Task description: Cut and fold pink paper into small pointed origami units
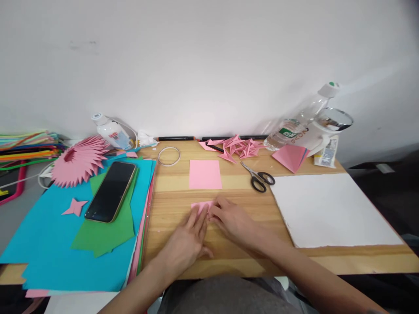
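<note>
A small pink paper piece (200, 205) lies on the wooden desk (229, 261) near its middle. My left hand (189, 240) lies flat with its fingers pressing on the piece's near edge. My right hand (231, 219) presses on the piece's right side with its fingertips. Most of the piece is hidden under my fingers. A flat pink paper rectangle (204, 174) lies just beyond it, untouched.
Black scissors (258, 178) and a heap of folded pink units (240, 147) lie behind. A white sheet (330, 209) covers the right. At left, a phone (111, 191) rests on green and blue paper (49, 244) beside a pink paper flower (78, 159). Bottles stand at the back.
</note>
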A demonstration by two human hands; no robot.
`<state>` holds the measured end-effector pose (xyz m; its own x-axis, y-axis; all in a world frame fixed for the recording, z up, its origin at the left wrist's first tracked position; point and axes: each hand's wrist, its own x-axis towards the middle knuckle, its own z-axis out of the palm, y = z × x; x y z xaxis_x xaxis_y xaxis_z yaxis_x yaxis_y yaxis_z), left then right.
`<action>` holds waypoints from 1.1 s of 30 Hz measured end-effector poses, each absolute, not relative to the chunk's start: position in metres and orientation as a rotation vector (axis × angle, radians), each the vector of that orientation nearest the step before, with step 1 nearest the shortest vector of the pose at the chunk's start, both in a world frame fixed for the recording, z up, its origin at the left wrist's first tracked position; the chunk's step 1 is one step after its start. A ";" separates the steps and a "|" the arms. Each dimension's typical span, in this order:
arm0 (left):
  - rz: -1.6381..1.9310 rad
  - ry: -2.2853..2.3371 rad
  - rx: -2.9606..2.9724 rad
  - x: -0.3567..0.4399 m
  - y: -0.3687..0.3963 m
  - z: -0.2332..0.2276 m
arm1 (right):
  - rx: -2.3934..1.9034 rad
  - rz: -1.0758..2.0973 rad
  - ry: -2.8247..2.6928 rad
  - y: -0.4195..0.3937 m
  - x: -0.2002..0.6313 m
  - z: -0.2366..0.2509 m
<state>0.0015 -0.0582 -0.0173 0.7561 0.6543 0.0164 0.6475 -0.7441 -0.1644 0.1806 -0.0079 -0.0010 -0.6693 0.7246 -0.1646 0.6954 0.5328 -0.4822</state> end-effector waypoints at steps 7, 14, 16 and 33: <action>0.111 -1.108 -2.840 0.000 -0.061 -0.020 | -1.399 0.624 -2.849 -0.015 0.194 0.005; 0.065 -1.139 -2.935 -0.006 -0.055 -0.009 | -1.430 0.594 -2.806 -0.011 0.208 0.000; 0.033 -1.114 -2.946 -0.012 -0.054 -0.006 | -1.430 0.585 -2.798 -0.011 0.208 0.000; -0.127 -1.157 -2.926 -0.044 -0.061 -0.002 | -1.632 0.622 -2.723 -0.016 0.218 0.016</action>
<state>-0.0438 -0.0610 -0.0020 0.7268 0.6830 0.0726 0.6824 -0.7301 0.0365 0.2183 -0.0160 0.0161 -0.4880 0.8294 -0.2720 0.8652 0.4186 -0.2760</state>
